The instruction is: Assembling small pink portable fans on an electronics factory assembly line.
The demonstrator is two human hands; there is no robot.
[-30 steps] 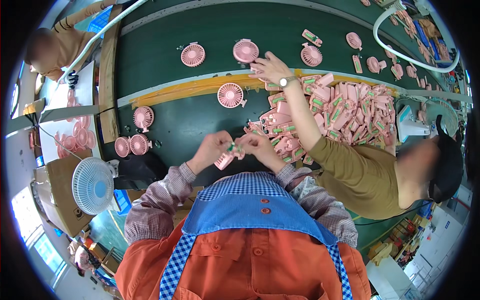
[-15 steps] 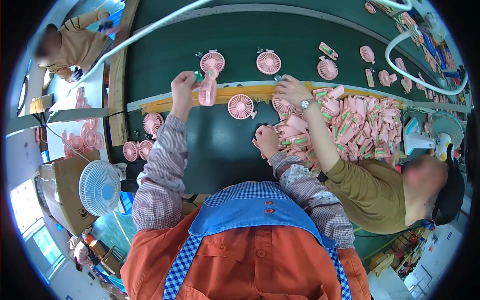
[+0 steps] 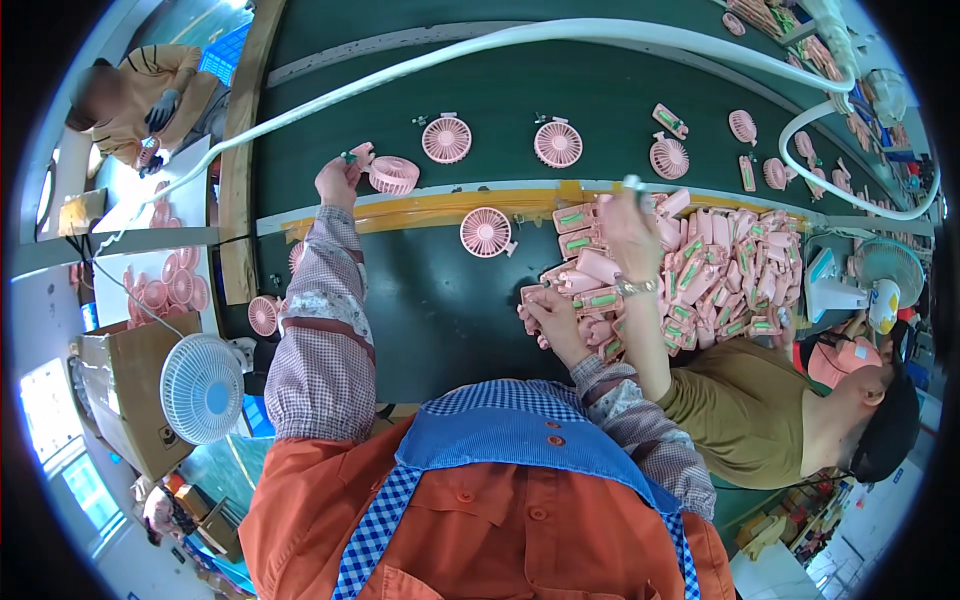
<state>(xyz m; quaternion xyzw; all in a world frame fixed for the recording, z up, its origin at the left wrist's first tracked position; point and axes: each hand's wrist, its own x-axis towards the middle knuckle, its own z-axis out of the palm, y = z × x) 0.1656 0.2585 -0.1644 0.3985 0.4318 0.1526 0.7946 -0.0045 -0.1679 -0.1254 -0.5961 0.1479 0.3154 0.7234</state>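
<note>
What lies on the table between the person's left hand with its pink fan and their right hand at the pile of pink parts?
In the head view, one pink fan head lies on the dark green table between the left hand and right hand.

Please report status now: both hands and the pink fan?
Left hand grips pink fan over belt. Right hand on pile of pink parts. Co-worker's arm alongside.

1. A long dark green workbench (image 3: 420, 330) runs across the head view, its surface split by a yellow taped strip (image 3: 420, 212) that crosses it from side to side.
2. On the near side of the strip lie one round pink fan head (image 3: 486, 232) and, to the right, a large heap of pink fan handles (image 3: 700, 280).
3. On the far side, well apart from one another, lie more round pink fan heads (image 3: 446, 139) (image 3: 558, 144) (image 3: 668, 158), with a single pink handle (image 3: 669, 121) near them.
</note>
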